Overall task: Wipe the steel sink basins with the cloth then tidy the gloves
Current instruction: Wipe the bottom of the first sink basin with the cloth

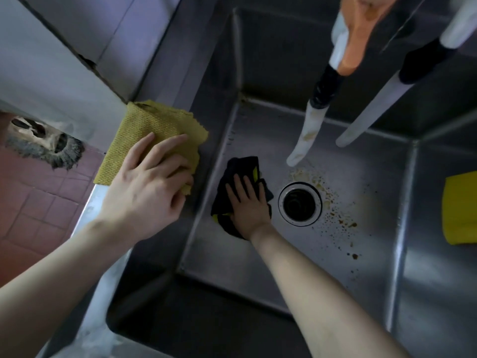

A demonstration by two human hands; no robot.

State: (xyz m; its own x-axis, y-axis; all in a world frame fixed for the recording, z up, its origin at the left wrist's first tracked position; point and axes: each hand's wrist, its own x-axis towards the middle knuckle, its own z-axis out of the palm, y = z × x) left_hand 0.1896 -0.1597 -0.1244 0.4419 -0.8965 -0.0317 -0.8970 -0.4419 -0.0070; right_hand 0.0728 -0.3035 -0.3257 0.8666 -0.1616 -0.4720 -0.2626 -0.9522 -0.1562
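A deep steel sink basin (pixel 361 202) fills the middle of the head view, with a round drain (pixel 299 204) and brown stains scattered around it. My right hand (pixel 247 205) presses flat on a dark cloth with yellow patches (pixel 240 166) on the basin floor, just left of the drain. My left hand (pixel 149 182) rests on a folded mustard-yellow cloth (pixel 144 130) lying on the sink's left rim, fingers slightly bent over it. An orange glove (pixel 356 40) hangs at the top over the basin. A yellow glove-like item (pixel 459 208) shows at the right edge.
Two white pipes with black joints (pixel 309 125) come down into the basin from above. Left of the sink are red floor tiles (pixel 38 202) and a floor drain hole (pixel 44 140). A steel wall panel (pixel 103 34) rises behind the rim.
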